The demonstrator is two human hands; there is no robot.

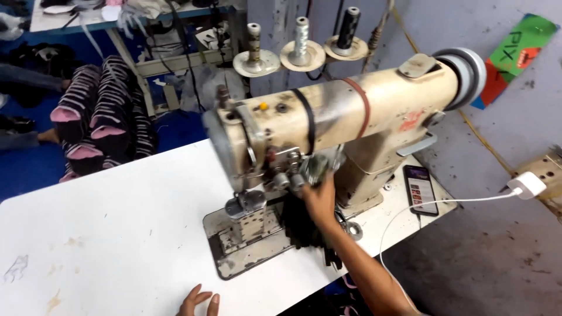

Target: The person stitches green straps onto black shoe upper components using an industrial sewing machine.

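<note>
A cream post-bed sewing machine (351, 111) stands on a white table (117, 216). My right hand (321, 199) reaches up under the machine's arm, fingers closed around a dark piece of material (298, 225) that hangs beside the post; the grip is blurred. My left hand (199, 301) lies flat near the table's front edge, fingers spread and holding nothing. The needle and presser parts (249, 202) sit just left of my right hand, above the metal base plate (246, 246).
Three thread spools (301, 44) stand on a rack behind the machine. A phone (420, 190) lies at the table's right corner, wired to a white charger (527, 184) on the wall. Stacked striped shoe uppers (99, 117) sit on the blue floor at left.
</note>
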